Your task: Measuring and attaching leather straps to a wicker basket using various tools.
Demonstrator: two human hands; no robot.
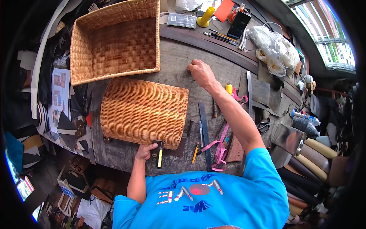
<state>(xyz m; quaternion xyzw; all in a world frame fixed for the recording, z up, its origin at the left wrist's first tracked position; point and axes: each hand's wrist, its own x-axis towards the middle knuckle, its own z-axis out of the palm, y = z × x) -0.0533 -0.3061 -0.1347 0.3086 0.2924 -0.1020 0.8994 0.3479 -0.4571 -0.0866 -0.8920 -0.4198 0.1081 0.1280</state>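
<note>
A curved wicker basket (145, 110) lies on the workbench with its woven outside facing up. At its near edge is my left hand (145, 151), thumb stretched along the rim and the other fingers mostly hidden beneath. Just right of that thumb, a tool with a black and yellow-green handle (159, 157) stands against the basket's edge. Beyond the basket's right side, my right hand (201, 73) rests over the bench top, fingers curled in. Whatever they may hold is hidden. Behind stands a larger open wicker basket (114, 74), tilted so its inside shows.
On the workbench (173, 57) lie a metal ruler (204, 133), a pink tape measure (220, 152), an orange pencil (196, 152) and scissors (264, 125). A yellow stand (206, 17), a phone (239, 24) and plastic bags (276, 49) sit at the back. Leather rolls (310, 160) fill the right.
</note>
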